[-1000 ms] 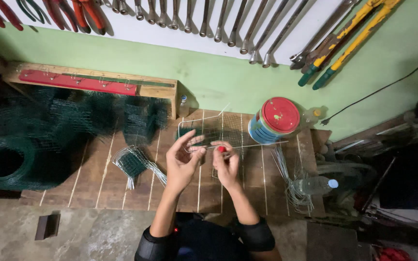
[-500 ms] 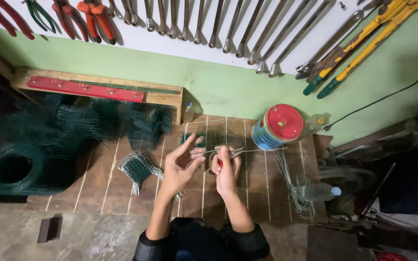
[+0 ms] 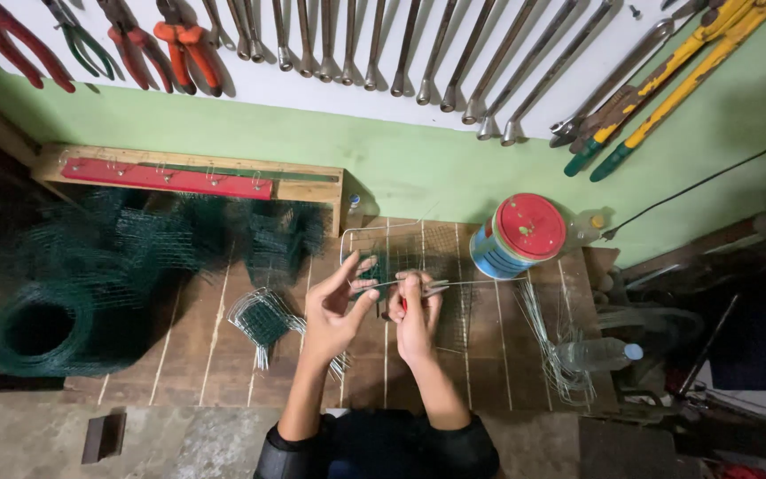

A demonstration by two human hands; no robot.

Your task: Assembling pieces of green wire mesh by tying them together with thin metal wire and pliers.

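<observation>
My left hand point(image 3: 337, 306) is raised over the wooden bench, fingers spread, its fingertips pinching a thin metal wire point(image 3: 454, 284) that runs off to the right. My right hand point(image 3: 414, 310) is closed around small pliers with a red handle and grips the same wire just beside the left fingers. Beneath both hands lies a flat piece of wire mesh with a wire frame point(image 3: 441, 257). A bent piece of green mesh with wire prongs point(image 3: 263, 319) lies just left of my left hand.
A round tin with a red lid point(image 3: 520, 235) stands at the back right. Loose wires point(image 3: 551, 346) and a clear plastic bottle point(image 3: 596, 355) lie at the right. A green mesh roll point(image 3: 42, 328) and mesh pieces fill the left. Pliers, wrenches and bolt cutters hang on the wall.
The view has shifted so the bench sits lower in frame. Both hands stay together on the wire; the left fingers have opened wider and moved slightly toward me.
</observation>
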